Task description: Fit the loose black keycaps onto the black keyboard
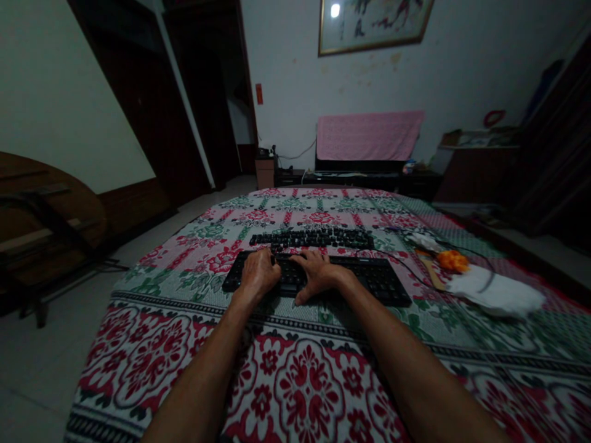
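Note:
A black keyboard (pixel 378 280) lies on the patterned cloth in front of me. Its right part shows dark keys or key sockets, too dim to tell apart. My left hand (pixel 260 271) is closed over the keyboard's left part, fingers curled in; whatever they hold is hidden. Beside it, my right hand (pixel 316 271) rests on the middle of the keyboard with fingers spread and the thumb at the near edge. Just beyond the keyboard, many small black keycaps (pixel 314 237) lie loose in rows on the cloth.
A floral cloth (pixel 309 381) covers the table. At right lie a white cloth or bag (pixel 501 294), an orange crumpled thing (pixel 453 261) and the keyboard's black cable (pixel 410 271). A pink cloth (pixel 369 135) hangs at the far wall; a round wooden tabletop (pixel 50 203) stands left.

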